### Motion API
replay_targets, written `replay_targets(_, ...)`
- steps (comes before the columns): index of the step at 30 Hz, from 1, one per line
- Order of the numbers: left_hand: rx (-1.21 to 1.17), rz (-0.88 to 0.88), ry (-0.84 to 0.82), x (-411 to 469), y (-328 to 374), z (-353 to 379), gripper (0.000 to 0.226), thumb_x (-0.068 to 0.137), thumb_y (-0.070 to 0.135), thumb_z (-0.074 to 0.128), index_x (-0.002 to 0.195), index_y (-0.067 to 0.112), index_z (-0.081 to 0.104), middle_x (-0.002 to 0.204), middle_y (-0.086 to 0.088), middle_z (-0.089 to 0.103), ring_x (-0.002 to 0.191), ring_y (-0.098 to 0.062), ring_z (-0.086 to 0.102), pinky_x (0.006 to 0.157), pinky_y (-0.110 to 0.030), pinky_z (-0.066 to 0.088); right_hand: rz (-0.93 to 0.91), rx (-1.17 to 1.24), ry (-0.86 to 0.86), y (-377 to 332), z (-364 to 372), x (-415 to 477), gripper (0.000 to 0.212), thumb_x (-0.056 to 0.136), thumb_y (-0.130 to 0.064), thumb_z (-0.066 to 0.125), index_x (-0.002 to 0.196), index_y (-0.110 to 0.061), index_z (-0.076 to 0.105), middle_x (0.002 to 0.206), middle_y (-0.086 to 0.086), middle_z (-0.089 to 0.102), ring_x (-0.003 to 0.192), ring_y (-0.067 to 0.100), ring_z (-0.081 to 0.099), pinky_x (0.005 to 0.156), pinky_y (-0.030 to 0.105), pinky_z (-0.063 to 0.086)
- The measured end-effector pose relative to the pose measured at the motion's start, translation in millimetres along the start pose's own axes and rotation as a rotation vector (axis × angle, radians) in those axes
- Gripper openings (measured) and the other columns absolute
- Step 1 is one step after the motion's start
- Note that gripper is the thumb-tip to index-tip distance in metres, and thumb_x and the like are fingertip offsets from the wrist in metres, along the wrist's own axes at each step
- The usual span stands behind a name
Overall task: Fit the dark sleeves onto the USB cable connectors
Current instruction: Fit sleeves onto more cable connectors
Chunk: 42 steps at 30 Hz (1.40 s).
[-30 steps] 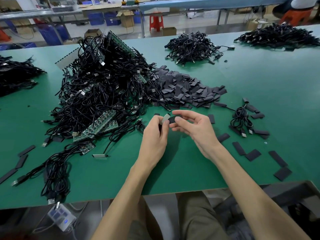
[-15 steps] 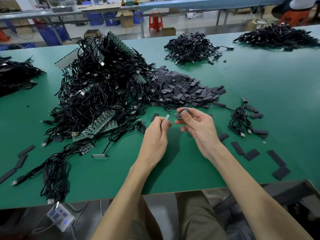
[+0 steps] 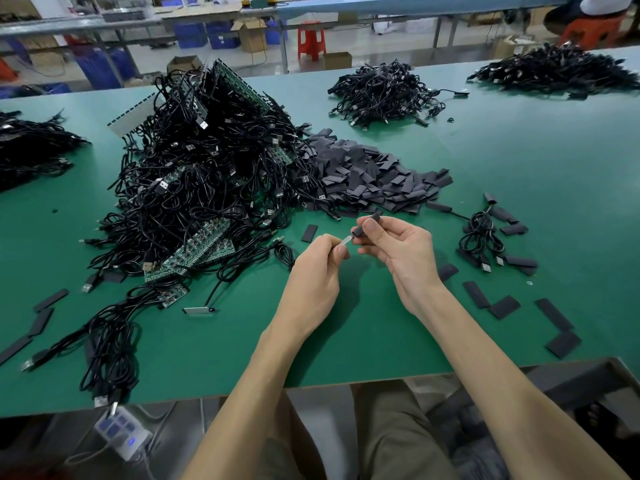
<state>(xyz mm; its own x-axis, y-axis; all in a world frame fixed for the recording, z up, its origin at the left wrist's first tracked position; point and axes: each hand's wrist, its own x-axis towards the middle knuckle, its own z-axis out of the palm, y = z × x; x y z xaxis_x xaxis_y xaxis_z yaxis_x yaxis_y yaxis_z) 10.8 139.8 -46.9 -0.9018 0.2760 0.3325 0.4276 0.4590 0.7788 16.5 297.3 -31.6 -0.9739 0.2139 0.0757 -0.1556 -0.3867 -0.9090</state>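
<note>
Dark sleeve (image 3: pixel 367 224): pinched between the thumb and fingers of the right hand (image 3: pixel 398 252), lower end meeting the tip of the USB connector (image 3: pixel 346 241). Connector: pinched in the left hand (image 3: pixel 313 271) fingertips. Both are held above the green table (image 3: pixel 242 358), just right of the large cable heap (image 3: pixel 207 188). Loose sleeve pile (image 3: pixel 367 178): against the heap's right edge.

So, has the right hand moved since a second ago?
Yes. The right hand, pinching its sleeve, has drifted right, farther from the loose flat sleeve left of it.
</note>
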Motion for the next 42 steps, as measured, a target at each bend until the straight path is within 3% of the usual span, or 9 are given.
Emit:
replay_targets(9,0.036,0.002,0.014,0.2,-3.9,1.0,0.022,0.110,0.028,0.045,0.094,0.018,0.057,0.077,0.007,0.054,0.075,-0.014,0.048,0.067,-0.026,0.040,-0.031,-0.046,-0.012,1.9,-0.8,0.5,0.026,0.080,-0.024,0.076,0.095,-0.003,0.074,0.085,0.010,0.077,0.079,0.020,0.072,0.071,0.024,0.057)
replay_targets(16,0.047,-0.014,0.016,-1.1,-5.1,0.5,0.023,0.109,0.032,0.044,0.093,0.019,0.054,0.075,0.004,0.053,0.074,-0.017,0.047,0.064,-0.029,0.039,-0.102,-0.164,-0.022,6.8,-2.5,1.7,0.011,0.090,-0.003,0.072,0.101,0.000,0.073,0.086,0.009,0.078,0.080,0.017,0.073,0.072,0.024,0.057)
replay_targets(24,0.004,-0.001,-0.023,-0.9,-2.3,-1.2,0.024,0.109,0.027,0.046,0.094,0.013,0.056,0.075,0.002,0.053,0.071,-0.016,0.044,0.061,-0.022,0.035,-0.119,-0.183,-0.030,7.4,-2.4,1.0,0.011,0.089,-0.005,0.074,0.100,-0.003,0.074,0.089,0.010,0.078,0.080,0.018,0.072,0.073,0.024,0.058)
replay_targets(28,-0.011,0.003,-0.023,-1.6,-0.5,-2.5,0.023,0.110,0.028,0.044,0.092,0.017,0.055,0.071,0.009,0.051,0.066,-0.011,0.043,0.060,-0.022,0.035,-0.085,-0.190,-0.080,8.9,-0.7,0.2,0.009,0.089,-0.005,0.074,0.098,-0.004,0.074,0.085,0.009,0.077,0.079,0.018,0.073,0.072,0.024,0.058)
replay_targets(33,0.010,-0.008,0.021,0.6,0.6,-2.5,0.024,0.107,0.035,0.051,0.093,0.019,0.062,0.074,0.005,0.060,0.071,-0.019,0.054,0.066,-0.036,0.044,-0.081,-0.197,-0.114,7.3,-1.2,-0.4,0.010,0.090,-0.005,0.073,0.099,-0.004,0.074,0.088,0.011,0.076,0.080,0.018,0.070,0.071,0.026,0.056)
replay_targets(37,-0.025,-0.032,0.130,0.6,2.3,-4.6,0.018,0.099,0.037,0.065,0.091,0.021,0.070,0.075,0.011,0.068,0.074,-0.012,0.063,0.067,-0.023,0.048,-0.062,-0.168,-0.095,6.7,-2.2,-0.6,0.009,0.090,-0.007,0.073,0.099,-0.005,0.075,0.087,0.009,0.076,0.078,0.016,0.069,0.071,0.024,0.056)
replay_targets(42,0.023,0.000,0.078,-1.0,4.8,-5.1,0.019,0.103,0.032,0.061,0.092,0.022,0.073,0.078,0.013,0.070,0.074,-0.010,0.065,0.072,-0.035,0.052,-0.057,-0.166,-0.045,7.4,-2.8,0.0,0.005,0.092,-0.006,0.072,0.096,-0.005,0.074,0.086,0.011,0.075,0.078,0.022,0.068,0.069,0.027,0.056)
